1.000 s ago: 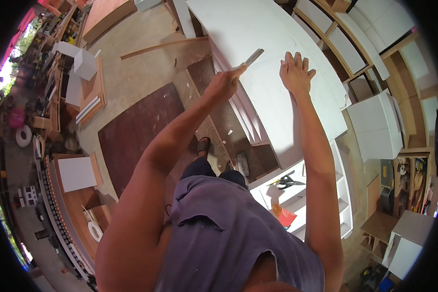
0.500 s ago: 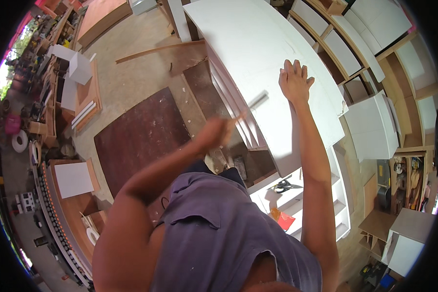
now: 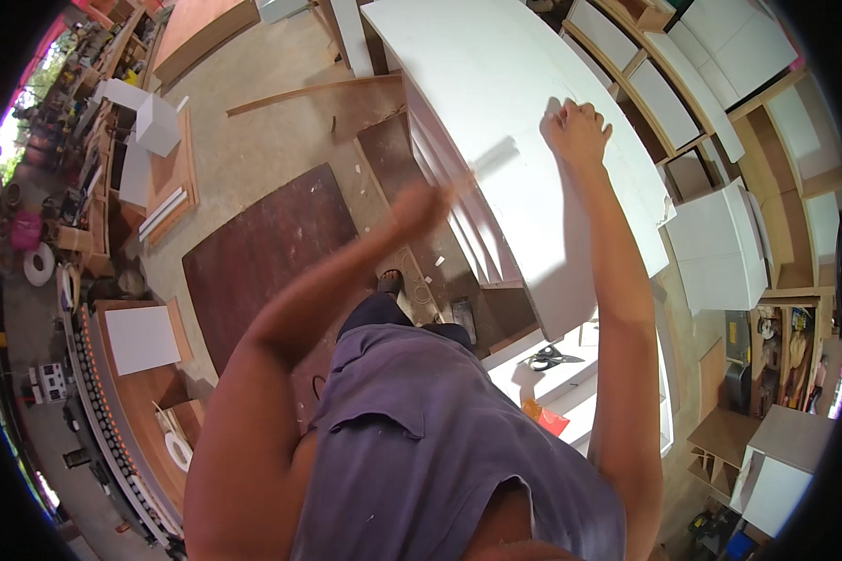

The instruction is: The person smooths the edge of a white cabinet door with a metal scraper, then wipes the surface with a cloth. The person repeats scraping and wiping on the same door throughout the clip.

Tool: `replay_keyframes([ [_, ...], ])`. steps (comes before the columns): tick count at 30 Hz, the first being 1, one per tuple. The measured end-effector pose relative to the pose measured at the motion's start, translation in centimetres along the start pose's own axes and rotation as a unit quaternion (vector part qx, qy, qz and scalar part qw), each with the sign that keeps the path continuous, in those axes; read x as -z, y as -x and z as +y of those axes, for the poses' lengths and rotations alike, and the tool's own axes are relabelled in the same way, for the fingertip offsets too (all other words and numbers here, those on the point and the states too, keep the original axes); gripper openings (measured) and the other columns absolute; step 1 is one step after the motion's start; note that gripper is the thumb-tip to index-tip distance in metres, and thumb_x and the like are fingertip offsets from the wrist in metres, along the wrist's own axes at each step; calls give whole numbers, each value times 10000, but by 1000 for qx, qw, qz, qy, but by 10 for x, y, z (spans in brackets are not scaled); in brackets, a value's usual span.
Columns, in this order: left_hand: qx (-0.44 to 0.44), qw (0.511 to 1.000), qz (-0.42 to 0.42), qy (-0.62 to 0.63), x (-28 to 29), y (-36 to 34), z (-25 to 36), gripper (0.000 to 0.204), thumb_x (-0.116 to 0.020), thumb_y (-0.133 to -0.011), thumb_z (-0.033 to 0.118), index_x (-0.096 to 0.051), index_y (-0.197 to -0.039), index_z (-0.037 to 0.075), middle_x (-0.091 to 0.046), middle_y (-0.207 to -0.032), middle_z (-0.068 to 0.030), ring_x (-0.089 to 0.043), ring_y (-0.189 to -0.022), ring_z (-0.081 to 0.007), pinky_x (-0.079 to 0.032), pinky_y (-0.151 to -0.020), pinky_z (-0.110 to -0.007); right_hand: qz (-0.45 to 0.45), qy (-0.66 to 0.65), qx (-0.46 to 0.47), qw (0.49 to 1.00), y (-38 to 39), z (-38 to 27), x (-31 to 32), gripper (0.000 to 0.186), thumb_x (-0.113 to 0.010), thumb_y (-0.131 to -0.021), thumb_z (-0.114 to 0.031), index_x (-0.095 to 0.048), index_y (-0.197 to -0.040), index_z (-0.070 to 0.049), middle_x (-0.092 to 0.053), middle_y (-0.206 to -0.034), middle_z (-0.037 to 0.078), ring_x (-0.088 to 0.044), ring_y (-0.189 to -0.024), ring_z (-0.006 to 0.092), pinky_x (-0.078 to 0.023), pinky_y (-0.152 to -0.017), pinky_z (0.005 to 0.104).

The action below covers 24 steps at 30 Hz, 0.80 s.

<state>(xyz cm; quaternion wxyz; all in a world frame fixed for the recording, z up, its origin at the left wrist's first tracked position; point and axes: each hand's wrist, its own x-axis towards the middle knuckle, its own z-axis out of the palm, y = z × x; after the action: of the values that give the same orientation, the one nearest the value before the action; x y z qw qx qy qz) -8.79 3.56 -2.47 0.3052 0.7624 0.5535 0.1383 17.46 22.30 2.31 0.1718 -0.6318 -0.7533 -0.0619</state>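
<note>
My left hand (image 3: 419, 211) is closed around a hammer-like tool (image 3: 496, 157) with a thin wooden handle and a grey metal head. Motion smears the tool, so its exact kind is unclear. Its head is over the left side of a large white panel (image 3: 468, 75), the top of a cabinet-like piece with shelves in its side. On the panel's right half rests my right hand (image 3: 582, 138), fingers curled in and drawn together. Whatever its fingertips may pinch is hidden or too small to make out.
Black-handled scissors (image 3: 550, 358) and a red packet (image 3: 552, 423) lie on a white shelved unit (image 3: 580, 397) by my right arm. A dark brown board (image 3: 271, 262) covers floor at left. A wood strip (image 3: 313, 94) lies beyond it. White cabinets (image 3: 716, 243) stand at right.
My right hand has gone from spread fingers to curled ones, shifting slightly right and away from me. My left hand and its tool have moved up in the view.
</note>
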Motion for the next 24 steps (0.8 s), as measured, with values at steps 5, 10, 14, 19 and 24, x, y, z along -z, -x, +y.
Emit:
replay_keyframes([
  [5, -11, 997, 73, -4, 6, 2, -37, 562, -443, -947, 78, -439, -1493, 211, -614, -819, -249, -619, -671, -349, -498, -652, -447, 42, -66, 46, 996, -41, -33, -18, 389, -569, -901, -356, -592, -1224, -140, -528, -1286, 145, -460, -1255, 400, -347, -954, 711],
  [10, 17, 999, 30, -15, 33, -2, -6, 685, -509, -877, -16, -409, -1508, 230, -574, -814, -278, -598, -654, -358, -475, -640, -456, 16, 56, 21, 998, -40, -41, -41, 404, -439, -973, -383, -505, -1320, -185, -456, -1404, 123, -365, -1333, 446, -266, -998, 746],
  [14, -16, 989, 129, 66, 67, -60, -8, 658, -519, -877, -19, -442, -1488, 213, -518, -745, -270, -556, -600, -338, -457, -611, -451, -2, 38, 29, 999, -44, -48, -39, 400, -438, -974, -372, -509, -1321, -186, -447, -1423, 120, -370, -1326, 445, -260, -1000, 738],
  [19, -85, 994, 72, 3, 28, 23, -20, 684, -525, -894, 35, -378, -1525, 251, -594, -689, -211, -577, -549, -354, -484, -542, -444, 19, 61, 15, 998, -36, -37, -44, 396, -438, -975, -371, -506, -1315, -180, -431, -1438, 127, -355, -1337, 443, -262, -1001, 731],
  [24, -35, 990, 139, 11, 74, -79, -13, 700, -515, -858, -22, -413, -1508, 216, -522, -667, -208, -533, -531, -279, -450, -524, -405, 30, 28, 36, 999, -47, -42, -46, 394, -451, -967, -377, -516, -1302, -180, -435, -1437, 136, -347, -1345, 448, -258, -1000, 737],
])
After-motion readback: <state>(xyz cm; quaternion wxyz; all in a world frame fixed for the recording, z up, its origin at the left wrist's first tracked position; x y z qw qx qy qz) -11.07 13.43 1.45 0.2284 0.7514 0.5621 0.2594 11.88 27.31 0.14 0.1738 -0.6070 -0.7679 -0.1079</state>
